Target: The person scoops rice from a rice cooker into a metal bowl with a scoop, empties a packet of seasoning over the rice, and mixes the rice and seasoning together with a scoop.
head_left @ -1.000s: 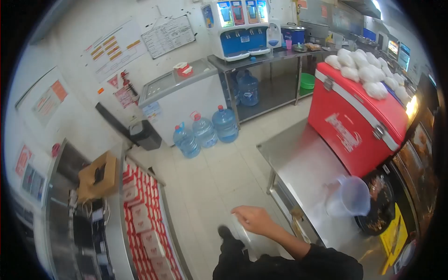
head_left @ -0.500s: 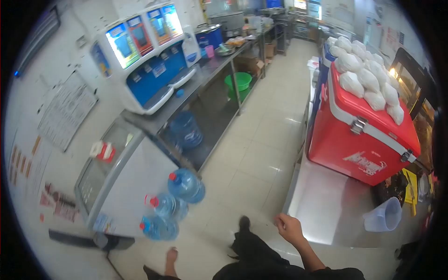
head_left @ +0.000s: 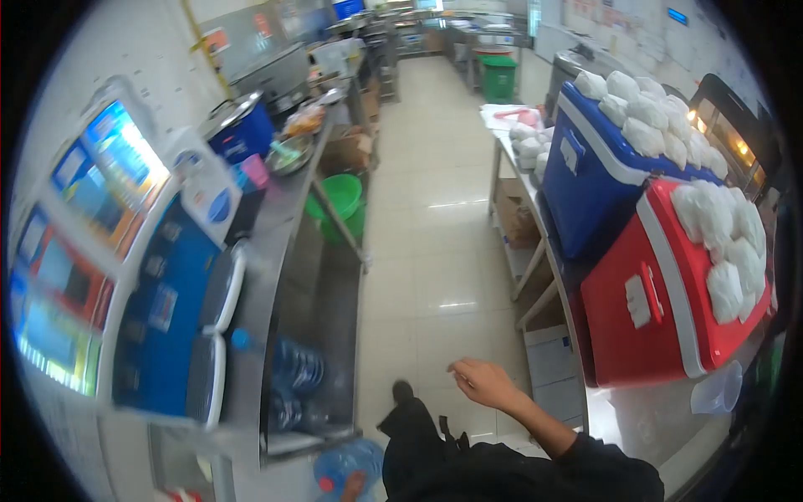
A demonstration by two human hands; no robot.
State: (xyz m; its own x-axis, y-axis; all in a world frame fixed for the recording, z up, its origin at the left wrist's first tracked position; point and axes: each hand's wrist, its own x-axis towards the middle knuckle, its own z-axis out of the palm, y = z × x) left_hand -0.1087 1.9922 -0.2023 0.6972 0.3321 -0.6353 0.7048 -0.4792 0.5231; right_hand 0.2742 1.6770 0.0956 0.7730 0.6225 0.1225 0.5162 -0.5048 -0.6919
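Observation:
My right hand [head_left: 485,383] hangs in front of me over the tiled floor, fingers loosely curled and slightly apart with nothing in them. My left hand [head_left: 355,485] shows only in part at the bottom edge, small and blurred. It overlaps a blue water jug [head_left: 350,460] standing on the floor below, and its fingers cannot be made out. To the right of my right hand, a red cooler box [head_left: 611,335] stands on a metal table [head_left: 619,427]. White tied plastic bags [head_left: 726,284] lie on its lid.
Behind the red cooler is a blue cooler [head_left: 577,192] topped with more white bags. A drink dispenser [head_left: 159,293] stands on the left counter [head_left: 259,335], with a green basin [head_left: 341,197] beneath. Between them an aisle [head_left: 427,217] runs toward a green bin [head_left: 499,79].
I have moved forward along the aisle and the view has turned left-to-right. The dispenser and coolers are closer. The fridge and jugs have slid down the view, mostly out of sight.

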